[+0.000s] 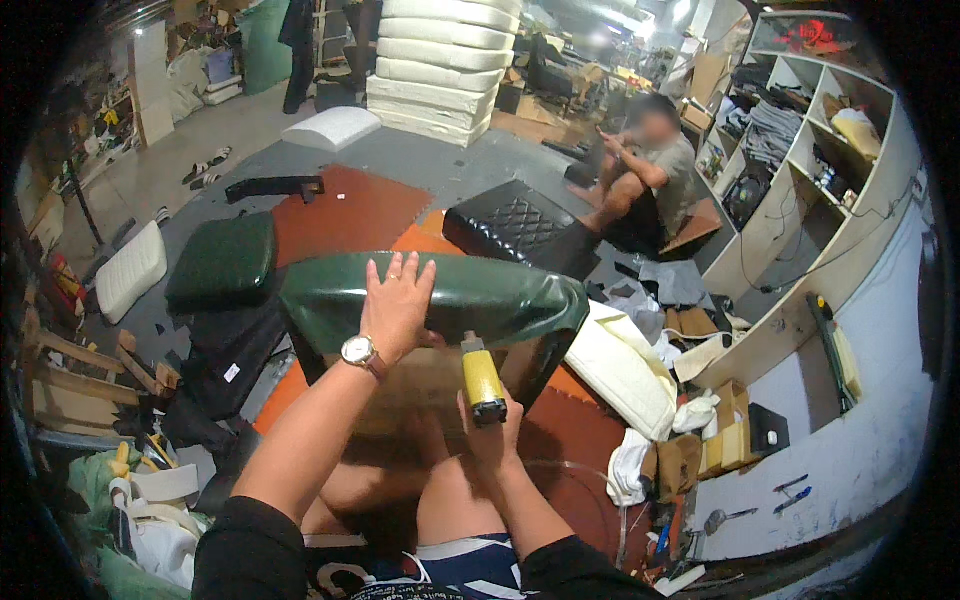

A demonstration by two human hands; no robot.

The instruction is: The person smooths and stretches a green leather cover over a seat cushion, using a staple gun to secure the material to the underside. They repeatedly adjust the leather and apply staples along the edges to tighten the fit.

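In front of me a seat piece covered in glossy dark green leather-like material (490, 290) stands tilted, its brown underside toward me. My left hand (395, 300) lies on the green cover with fingers stretched out and spread, the thumb near the lower edge. A yellow staple gun (482, 380) is gripped in my right hand (495, 430). Its nose points away from me at the cover's lower edge; whether it touches is unclear. The underside is partly hidden by my hands and the tool.
Beyond lie a green cushion (222, 260), a black quilted cushion (515, 220) and a white pad (133, 270). A stack of cream foam blocks (440, 70) stands at the back. Another person (645, 170) sits at the right, near open shelves (790, 190). Cream foam (620, 370) lies beside the seat piece.
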